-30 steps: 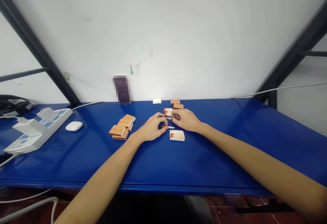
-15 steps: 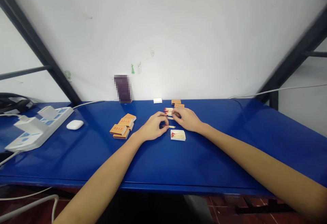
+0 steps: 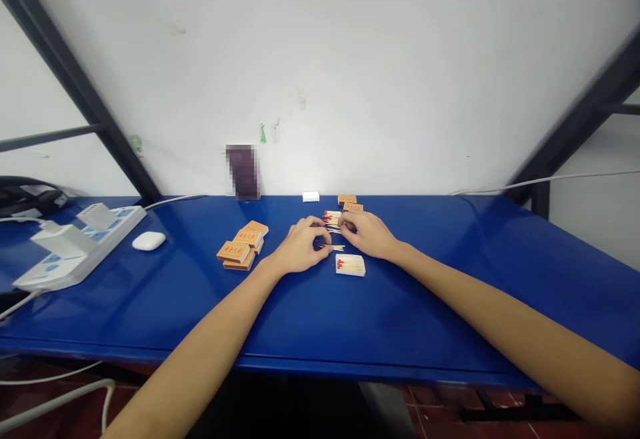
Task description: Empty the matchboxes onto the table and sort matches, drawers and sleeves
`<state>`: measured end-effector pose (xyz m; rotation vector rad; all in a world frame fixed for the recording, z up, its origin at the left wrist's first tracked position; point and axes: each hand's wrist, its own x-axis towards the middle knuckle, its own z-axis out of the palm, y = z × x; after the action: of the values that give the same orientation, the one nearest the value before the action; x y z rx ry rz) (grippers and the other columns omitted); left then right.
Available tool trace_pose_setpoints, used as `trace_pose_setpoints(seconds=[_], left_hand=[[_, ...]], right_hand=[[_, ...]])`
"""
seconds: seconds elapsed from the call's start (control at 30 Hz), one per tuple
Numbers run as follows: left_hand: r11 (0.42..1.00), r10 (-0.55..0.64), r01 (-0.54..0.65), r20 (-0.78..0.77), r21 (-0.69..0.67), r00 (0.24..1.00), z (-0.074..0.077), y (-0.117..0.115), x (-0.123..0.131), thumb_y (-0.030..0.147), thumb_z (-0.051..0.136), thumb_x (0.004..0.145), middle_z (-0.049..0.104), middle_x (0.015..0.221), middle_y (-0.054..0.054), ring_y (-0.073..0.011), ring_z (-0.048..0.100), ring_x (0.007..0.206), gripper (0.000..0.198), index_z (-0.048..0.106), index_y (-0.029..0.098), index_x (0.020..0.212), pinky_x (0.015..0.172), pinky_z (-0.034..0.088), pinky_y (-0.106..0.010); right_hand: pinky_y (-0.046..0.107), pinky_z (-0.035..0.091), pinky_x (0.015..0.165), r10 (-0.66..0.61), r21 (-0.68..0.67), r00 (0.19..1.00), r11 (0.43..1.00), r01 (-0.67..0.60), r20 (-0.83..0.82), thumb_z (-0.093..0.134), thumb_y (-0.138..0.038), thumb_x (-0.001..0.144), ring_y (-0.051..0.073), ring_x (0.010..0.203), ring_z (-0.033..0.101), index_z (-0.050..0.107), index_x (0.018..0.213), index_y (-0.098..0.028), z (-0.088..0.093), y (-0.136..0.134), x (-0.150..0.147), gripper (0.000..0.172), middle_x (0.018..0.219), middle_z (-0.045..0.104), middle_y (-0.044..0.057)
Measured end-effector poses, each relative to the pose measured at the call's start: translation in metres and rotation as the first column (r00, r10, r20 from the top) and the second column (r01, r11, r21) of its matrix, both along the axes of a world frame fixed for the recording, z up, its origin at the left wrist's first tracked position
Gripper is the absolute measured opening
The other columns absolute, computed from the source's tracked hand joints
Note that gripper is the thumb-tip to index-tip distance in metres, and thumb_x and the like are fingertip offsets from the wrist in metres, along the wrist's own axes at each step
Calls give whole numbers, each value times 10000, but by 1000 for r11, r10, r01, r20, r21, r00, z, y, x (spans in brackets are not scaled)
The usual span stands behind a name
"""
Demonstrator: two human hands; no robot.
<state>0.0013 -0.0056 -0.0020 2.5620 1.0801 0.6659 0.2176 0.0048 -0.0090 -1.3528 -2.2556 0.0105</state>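
Note:
My left hand (image 3: pixel 304 245) rests on the blue table, its thumb and index finger pinched on a few matches (image 3: pixel 339 248) whose pale ends stick out to the right. My right hand (image 3: pixel 371 233) is curled at the right end of a loose pile of red-headed matches (image 3: pixel 331 217), its thumb and fingertips closed on a match there; the fingers partly hide it. Just in front of both hands lies an open white matchbox tray (image 3: pixel 357 273) with several matches inside.
Several orange matchboxes (image 3: pixel 235 251) are stacked at the left. Two more orange matchboxes (image 3: pixel 347 199) and a white tray (image 3: pixel 311 196) are by the wall. A white earphone case (image 3: pixel 149 241) and a power strip (image 3: pixel 107 241) with plugs sit far left.
More match ends now show beyond my left fingertips. My right fingers have shifted only slightly at the pile. The whole view has moved a little.

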Motion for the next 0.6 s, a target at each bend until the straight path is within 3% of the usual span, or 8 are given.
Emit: trace_pose_setpoints(seconds=[0.17,0.37,0.6], left_hand=[[999,35,-35,7,-22,999,0,1,0,356,663,839,543,1217,-52,-276,509,1157,148,643,226,907,1031,375,-494],[996,83,-83,-6,-19,996,3,-1,0,383,668,823,571,1048,-36,-255,523,1015,250,528,222,953,904,428,-430],[997,66,-66,-1,-31,998,3,-2,0,367,657,834,569,1102,-39,-251,523,1040,229,542,230,978,957,402,-448]], right_hand=[[265,341,637,-51,-19,999,999,51,-8,521,-188,838,165,717,549,625,891,-208,2,-2,-1,119,807,637,18],[256,331,623,-12,-21,1000,1000,12,-3,518,-182,836,155,701,539,616,857,-205,2,-1,-1,102,799,633,11],[248,324,606,22,-37,1000,999,-23,-13,507,-176,846,140,645,515,598,826,-203,1,-1,0,97,737,610,-7]])
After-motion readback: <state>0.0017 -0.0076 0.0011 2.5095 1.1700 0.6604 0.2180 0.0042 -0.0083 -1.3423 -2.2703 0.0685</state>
